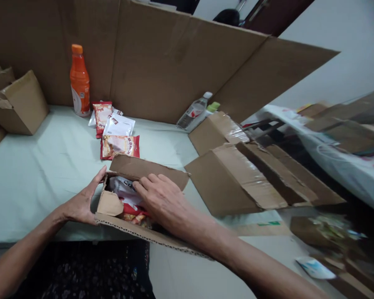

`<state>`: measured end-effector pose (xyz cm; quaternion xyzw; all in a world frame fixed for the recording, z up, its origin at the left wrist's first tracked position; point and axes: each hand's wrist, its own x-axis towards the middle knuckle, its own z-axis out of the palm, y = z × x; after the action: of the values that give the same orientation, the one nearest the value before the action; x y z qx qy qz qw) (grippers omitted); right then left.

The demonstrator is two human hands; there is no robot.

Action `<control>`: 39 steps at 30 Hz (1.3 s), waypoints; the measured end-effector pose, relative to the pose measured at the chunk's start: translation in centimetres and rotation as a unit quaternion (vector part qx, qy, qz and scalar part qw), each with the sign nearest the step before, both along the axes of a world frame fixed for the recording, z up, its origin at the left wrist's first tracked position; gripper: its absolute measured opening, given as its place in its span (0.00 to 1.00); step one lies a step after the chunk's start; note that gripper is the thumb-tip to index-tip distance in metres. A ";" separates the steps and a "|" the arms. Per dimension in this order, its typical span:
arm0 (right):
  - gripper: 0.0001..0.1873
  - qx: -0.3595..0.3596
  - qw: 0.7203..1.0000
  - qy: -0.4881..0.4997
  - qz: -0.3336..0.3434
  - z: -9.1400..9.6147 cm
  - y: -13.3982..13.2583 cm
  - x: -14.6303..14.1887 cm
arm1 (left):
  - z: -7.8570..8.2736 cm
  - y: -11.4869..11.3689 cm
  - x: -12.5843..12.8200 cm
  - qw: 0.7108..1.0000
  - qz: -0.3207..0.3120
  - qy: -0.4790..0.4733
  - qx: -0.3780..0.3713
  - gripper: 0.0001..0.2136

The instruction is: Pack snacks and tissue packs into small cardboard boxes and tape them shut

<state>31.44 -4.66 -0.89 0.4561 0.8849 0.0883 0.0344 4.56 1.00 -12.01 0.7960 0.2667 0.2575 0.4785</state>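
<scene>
Both spread flat, left hand [81,204] braces the box [149,169], right hand [162,200] presses packets [124,187] inside.

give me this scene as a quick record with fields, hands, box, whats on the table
left hand: left hand flat against the left side of the small box
right hand: right hand reaching into the small box, fingers resting on the packets inside
behind the box: loose snack packets lying on the table
back left: orange bottle, upright, capped
back middle: clear bottle lying by the cardboard wall
right: larger box, flaps open
</scene>
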 end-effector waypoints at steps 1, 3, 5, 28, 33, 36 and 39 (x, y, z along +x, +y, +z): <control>0.07 -0.005 1.000 -0.018 -0.018 -0.2 0.1 -0.3 | -0.1 0.1 0.1 1.000 0.003 0.000 -0.001 0.68; 0.07 -0.006 0.998 -0.040 -0.042 -0.5 0.3 -1.0 | -0.2 0.1 0.2 1.000 0.001 0.002 -0.002 0.68; 0.06 0.007 0.998 -0.043 -0.045 -0.7 0.4 -1.3 | -0.2 0.1 0.2 1.000 -0.001 0.006 0.009 0.66; 0.15 0.244 0.851 0.420 -0.200 11.0 5.1 5.3 | -1.5 -0.5 0.1 1.000 0.020 -0.010 0.004 0.66; 0.13 0.144 0.856 0.427 -0.254 11.9 14.7 2.9 | -0.4 -1.7 -2.7 0.998 0.056 0.010 -0.033 0.64; 0.13 0.133 0.881 0.428 -0.150 10.1 14.2 1.8 | -0.1 -2.0 -3.9 0.996 0.082 0.016 -0.042 0.65; 0.10 -0.063 0.915 0.398 0.034 7.9 9.3 0.9 | -0.2 -1.8 -4.3 0.996 0.072 0.016 -0.048 0.65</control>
<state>32.37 4.63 6.97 0.4199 0.8442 -0.1553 -0.2947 0.25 -0.84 -12.21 0.7550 0.3429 0.2652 0.4920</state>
